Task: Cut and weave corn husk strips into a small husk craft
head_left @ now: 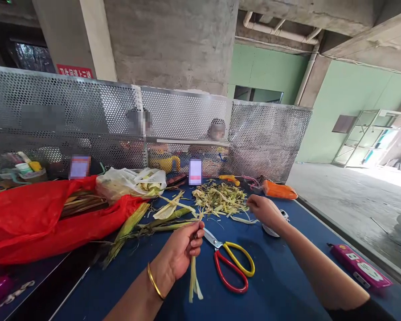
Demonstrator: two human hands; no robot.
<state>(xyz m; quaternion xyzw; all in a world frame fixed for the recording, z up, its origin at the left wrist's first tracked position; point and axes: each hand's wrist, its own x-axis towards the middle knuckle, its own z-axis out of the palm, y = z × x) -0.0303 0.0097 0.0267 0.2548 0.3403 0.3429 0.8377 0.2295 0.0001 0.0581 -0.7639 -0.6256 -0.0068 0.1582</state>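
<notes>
My left hand (182, 252), a gold bangle on its wrist, is closed round a thin bundle of pale leaf strips (194, 278) that hang down from the fist. My right hand (265, 211) reaches forward, fingers curled, at the edge of a heap of shredded leaf scraps (220, 198); whether it holds a strip I cannot make out. Scissors (232, 263) with one red and one yellow handle lie shut on the blue table (280, 285) between my hands.
A red plastic bag (36, 214) with long leaves lies at left, a clear bag (130, 183) behind it. Loose green leaves (133, 225) lie mid-table. An orange tool (279, 190) and a pink box (359, 265) lie at right. People sit behind a perforated metal screen (187, 116).
</notes>
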